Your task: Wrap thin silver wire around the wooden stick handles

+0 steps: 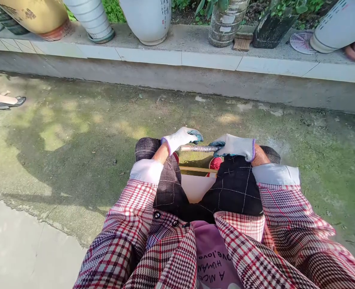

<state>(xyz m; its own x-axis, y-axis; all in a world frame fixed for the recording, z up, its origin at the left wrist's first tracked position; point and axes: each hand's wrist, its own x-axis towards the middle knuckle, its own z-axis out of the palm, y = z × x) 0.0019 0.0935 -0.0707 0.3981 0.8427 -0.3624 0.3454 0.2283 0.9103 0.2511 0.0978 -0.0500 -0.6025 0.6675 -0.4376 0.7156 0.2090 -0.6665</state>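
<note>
White knitted gloves with blue-green palms cover both hands, low above my knees. My right hand (233,145) is closed round one end of a short rod (203,148) wrapped in a silvery spiral, with a pale bare tip on the left. Its other end is hidden under the glove. Just above that pale tip is my left hand (183,138), fingers stretched loosely to the right and seemingly apart from the rod. Below the rod, a thin yellowish bar (197,169) crosses between my knees, in front of a whitish surface (195,188).
Red shoes (215,163) show between my knees on mossy concrete ground (84,132). Ahead runs a low tiled ledge (153,55) bearing a white pot (149,18), a yellow pot (39,16), plastic planters and a small brush head (242,41). Another person's foot (10,100) stands at left.
</note>
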